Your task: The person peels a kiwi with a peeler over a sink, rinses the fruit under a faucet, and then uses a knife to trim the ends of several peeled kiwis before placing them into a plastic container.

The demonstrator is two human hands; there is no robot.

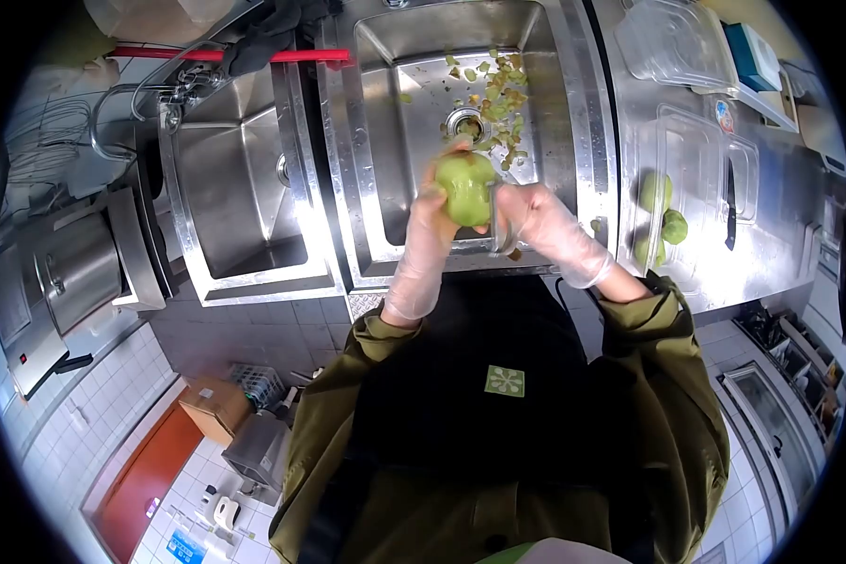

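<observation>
My left hand (427,230), in a clear plastic glove, is closed around a round green fruit (466,188) above the middle sink. The fruit's surface looks wet and pale, with the skin partly off. In my gloved right hand (541,224) is a metal peeler (498,226), held against the fruit's right side and slightly blurred. Below both hands, many bits of green peel (508,99) lie scattered on the floor of the sink (409,103), around the drain (463,123).
To the right, several green fruits (665,202) lie in or beside a clear plastic tub (691,155), near a dark knife (731,207). Left is a second sink (240,197). A red bar (226,55) crosses behind it. More clear containers (672,42) stand at the back right.
</observation>
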